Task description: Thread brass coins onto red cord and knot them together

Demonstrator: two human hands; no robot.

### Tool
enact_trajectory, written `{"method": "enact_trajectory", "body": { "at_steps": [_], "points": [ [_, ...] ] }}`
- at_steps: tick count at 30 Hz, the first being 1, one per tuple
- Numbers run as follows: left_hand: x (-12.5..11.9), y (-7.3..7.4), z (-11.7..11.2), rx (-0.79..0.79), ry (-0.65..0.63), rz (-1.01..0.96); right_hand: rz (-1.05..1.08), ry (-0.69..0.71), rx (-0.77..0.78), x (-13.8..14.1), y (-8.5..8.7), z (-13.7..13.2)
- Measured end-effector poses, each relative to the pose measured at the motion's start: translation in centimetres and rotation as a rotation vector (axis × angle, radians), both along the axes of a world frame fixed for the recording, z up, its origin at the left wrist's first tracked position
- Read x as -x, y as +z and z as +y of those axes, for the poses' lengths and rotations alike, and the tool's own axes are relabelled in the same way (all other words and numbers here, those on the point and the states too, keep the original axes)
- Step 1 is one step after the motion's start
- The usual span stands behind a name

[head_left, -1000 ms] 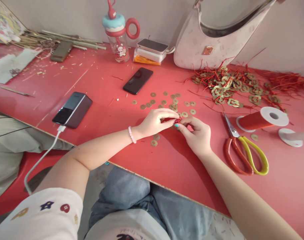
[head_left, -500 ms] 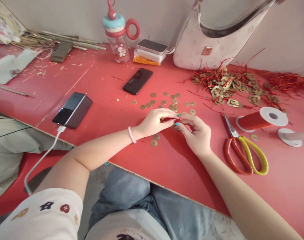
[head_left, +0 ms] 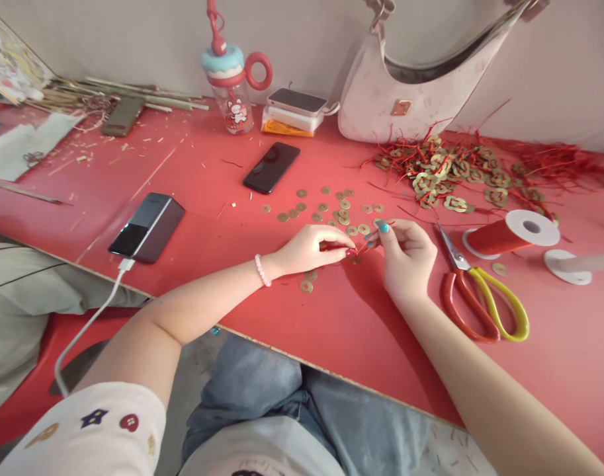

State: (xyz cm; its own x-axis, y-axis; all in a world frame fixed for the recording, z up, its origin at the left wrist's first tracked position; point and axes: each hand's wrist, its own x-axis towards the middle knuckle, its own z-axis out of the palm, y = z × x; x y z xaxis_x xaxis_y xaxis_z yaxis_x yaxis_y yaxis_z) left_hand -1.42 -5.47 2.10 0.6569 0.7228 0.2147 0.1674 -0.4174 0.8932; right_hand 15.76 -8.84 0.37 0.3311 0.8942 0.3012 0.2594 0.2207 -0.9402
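My left hand (head_left: 317, 250) is closed in a pinch over the middle of the table, holding a red cord (head_left: 363, 249) at its fingertips. Whatever else lies under those fingers is hidden. To its right, my right hand (head_left: 409, 259) pinches the same cord between thumb and forefinger, and a short stretch of it runs between the hands. Several loose brass coins (head_left: 344, 215) with holes lie just beyond the fingers. Two more coins (head_left: 306, 286) rest by my left wrist.
Scissors (head_left: 473, 291) and a red cord spool (head_left: 500, 237) lie right of my right hand. Behind them is a heap of coins tied with red cord (head_left: 445, 170). A phone (head_left: 272, 167), a cup (head_left: 233, 99), a handbag (head_left: 415, 99) and a charging device (head_left: 147, 227) are also on the table.
My hands have drawn apart; the right hand has moved to the right and slightly turned, with red cord now showing between them. The left hand stays nearly in place. The view has shifted slightly.
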Motion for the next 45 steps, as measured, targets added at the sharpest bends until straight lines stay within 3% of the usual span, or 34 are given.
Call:
{"method": "enact_trajectory", "body": {
  "at_steps": [4,8,15,27,30,33,37,45],
  "points": [
    [0.1,0.1,0.0,0.021,-0.115,0.029,0.079,-0.041,0.032,-0.4,-0.4,0.5],
    [0.3,0.0,0.0,0.126,-0.137,0.010,0.095,-0.058,0.061,-0.5,-0.5,0.7],
    [0.2,0.1,0.3,0.360,-0.107,-0.174,0.064,-0.050,0.107,-0.2,-0.2,0.8],
    [0.2,-0.3,0.4,0.435,-0.031,-0.266,-0.062,0.124,0.189,0.5,-0.5,0.8],
    [0.1,-0.7,0.6,0.450,0.021,-0.273,-0.150,0.073,0.142,0.5,-0.2,0.7],
    [0.1,-1.0,0.9,0.456,0.093,-0.273,-0.299,0.024,0.000,0.4,0.2,0.5],
    [-0.1,-1.3,1.3,0.457,0.165,-0.263,-0.443,0.117,-0.133,0.5,0.4,0.2],
    [-0.2,-1.2,1.4,0.412,0.217,-0.246,-0.550,0.144,-0.162,1.0,0.4,-0.1]
  ]
}}
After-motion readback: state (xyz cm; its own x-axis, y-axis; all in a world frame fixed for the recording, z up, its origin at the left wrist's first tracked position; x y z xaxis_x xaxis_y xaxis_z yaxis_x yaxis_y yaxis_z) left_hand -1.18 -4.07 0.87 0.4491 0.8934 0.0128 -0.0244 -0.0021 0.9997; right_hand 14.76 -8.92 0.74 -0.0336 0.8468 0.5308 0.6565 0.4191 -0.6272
